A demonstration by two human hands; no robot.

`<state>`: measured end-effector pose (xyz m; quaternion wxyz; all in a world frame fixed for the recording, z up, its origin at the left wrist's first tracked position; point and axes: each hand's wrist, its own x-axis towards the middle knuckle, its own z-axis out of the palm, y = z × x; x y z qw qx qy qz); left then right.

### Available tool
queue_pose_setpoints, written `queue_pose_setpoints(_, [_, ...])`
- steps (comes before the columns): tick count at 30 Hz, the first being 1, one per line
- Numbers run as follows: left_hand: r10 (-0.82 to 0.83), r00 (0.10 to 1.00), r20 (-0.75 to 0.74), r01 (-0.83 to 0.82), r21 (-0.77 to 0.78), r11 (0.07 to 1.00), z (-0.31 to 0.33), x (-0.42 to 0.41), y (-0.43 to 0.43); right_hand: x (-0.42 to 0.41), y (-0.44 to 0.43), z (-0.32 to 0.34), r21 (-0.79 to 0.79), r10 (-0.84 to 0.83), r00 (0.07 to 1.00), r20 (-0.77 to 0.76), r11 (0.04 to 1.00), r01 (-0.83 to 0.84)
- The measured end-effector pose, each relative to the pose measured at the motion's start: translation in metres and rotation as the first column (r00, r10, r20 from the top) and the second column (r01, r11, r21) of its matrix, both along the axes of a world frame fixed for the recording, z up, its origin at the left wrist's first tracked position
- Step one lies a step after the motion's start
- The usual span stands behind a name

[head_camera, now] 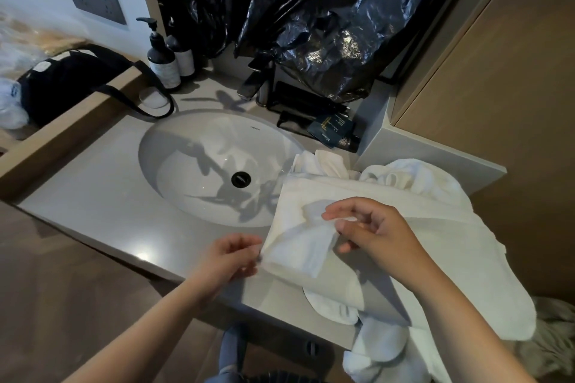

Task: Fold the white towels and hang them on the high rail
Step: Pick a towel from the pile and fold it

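- Location: the white towels are lying in a loose heap on the right end of the counter, just right of the sink. Parts of the heap are hanging over the near edge toward the floor.
- Working piece: a small towel is sitting on top of the heap at its left side, just beside the sink rim.
- Left hand: is pinching the near-left corner of the small towel between thumb and fingertips, with the fingers curled in.
- Right hand: is pinching the cloth's far-right edge between thumb and forefinger, with the other fingers loosely bent.
- Orientation: the edge being held between the two hands is running from near left to far right. Long axis judged to be lying along that line, but the cloth is doubled over on itself, so its true outline cannot be told.
- Underlying large towel: is running the other diagonal, far left to near right, with its near-right end drooping off the counter.
- Progress: judged early. Nothing in the heap is reading as neatly folded, and the hands appear to be squaring up corners for a first fold.
- Remaining: finishing this fold, working through the rest of the heap, then hanging everything. The high rail is not showing in this view, so nothing hung can be confirmed.
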<state>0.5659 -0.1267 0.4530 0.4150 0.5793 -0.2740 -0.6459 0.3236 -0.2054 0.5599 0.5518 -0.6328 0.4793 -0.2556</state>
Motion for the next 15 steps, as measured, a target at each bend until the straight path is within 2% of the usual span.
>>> queue_pose_setpoints(1, [-0.085, 0.988, 0.129, 0.096, -0.089, 0.991, 0.000, 0.001, 0.003, 0.002, -0.002, -0.001, 0.049, -0.021, 0.997, 0.069, 0.999, 0.018])
queue_pose_setpoints(3, [-0.179, 0.905, 0.386, 0.256, -0.157, 0.954, -0.003, 0.000, 0.007, 0.007, -0.007, -0.003, 0.093, -0.033, 0.990, 0.134, 0.995, 0.021])
queue_pose_setpoints(5, [-0.132, 0.858, 0.497, 0.243, -0.167, 0.955, -0.004, -0.006, 0.005, 0.012, -0.013, -0.007, 0.080, -0.036, 0.990, 0.137, 0.997, 0.025])
queue_pose_setpoints(7, [-0.039, 0.882, 0.470, 0.130, -0.162, 0.978, -0.002, -0.013, -0.002, 0.017, -0.017, -0.013, 0.034, -0.037, 0.997, 0.069, 0.999, 0.035])
queue_pose_setpoints(10, [-0.028, 0.881, 0.473, 0.088, -0.105, 0.990, -0.002, -0.016, -0.013, 0.016, -0.023, -0.022, -0.219, -0.068, 0.971, -0.228, 0.976, 0.017])
queue_pose_setpoints(12, [-0.068, 0.871, 0.487, 0.127, -0.089, 0.988, -0.004, -0.016, -0.019, 0.012, -0.027, -0.029, -0.380, -0.118, 0.899, -0.423, 0.923, -0.057])
queue_pose_setpoints(15, [-0.034, 0.916, 0.399, 0.069, -0.073, 0.995, -0.006, -0.017, -0.031, 0.008, -0.032, -0.035, -0.421, -0.182, 0.759, -0.626, 0.897, -0.132])
